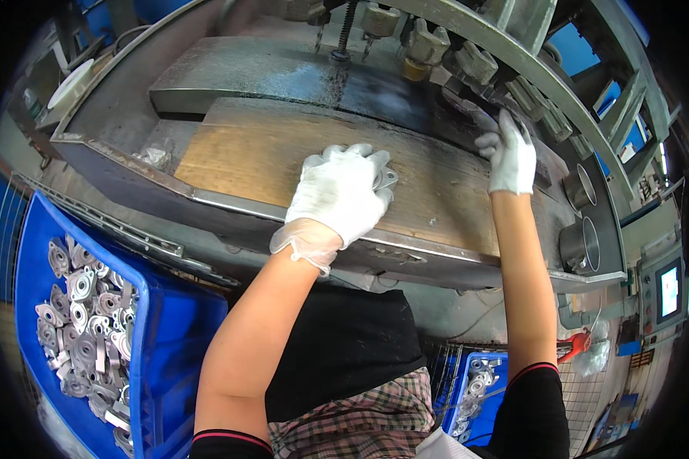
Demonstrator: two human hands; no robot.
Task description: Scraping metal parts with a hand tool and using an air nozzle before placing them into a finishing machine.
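Observation:
My left hand (pixel 337 190), in a white glove, is over the wooden board in front of the machine. Its fingers are curled round a small grey metal flange (pixel 389 179), and the end with a hole sticks out on the right side. My right hand (pixel 511 158), also gloved in white, is raised at the board's right, beside the dark machine parts (pixel 467 107) under the spindles. Its fingers are stretched and apart, and I see nothing held in them. Whether the fingertips touch the dark parts is unclear.
Drill spindles (pixel 366 34) hang above a grey metal plate (pixel 253 73). A blue bin (pixel 180 344) of metal flanges stands at lower left, a smaller blue bin (pixel 467 386) at lower right. Two metal cups (pixel 579 245) sit inside the tray's right end. A control screen (pixel 670 291) is far right.

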